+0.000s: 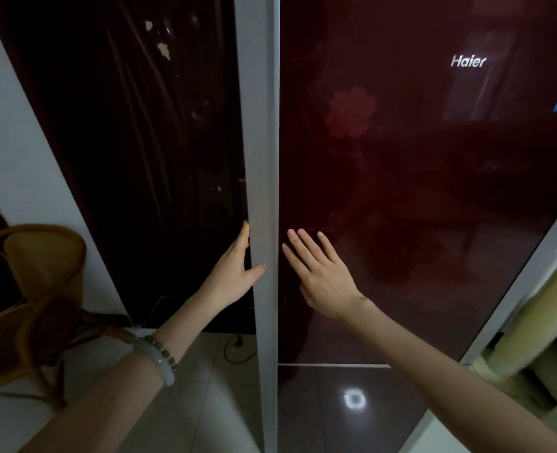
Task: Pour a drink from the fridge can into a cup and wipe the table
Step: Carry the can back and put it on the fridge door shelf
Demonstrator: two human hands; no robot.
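A dark red fridge (401,158) with a flower pattern and a Haier logo fills the right of the head view. Its grey left edge (261,158) runs from top to bottom. My left hand (238,269) holds that edge, fingers hooked behind it and thumb on its front. My right hand (319,273) lies with straight, spread fingers on or just over the glossy door front, close beside the edge. The upper door looks shut against the body. No can, cup or table is in view.
A wicker chair (38,289) stands at the left by a white wall. A dark door (140,142) is behind the fridge edge. A cable (238,351) lies on the tiled floor. Pale rolled material (538,322) leans at the right.
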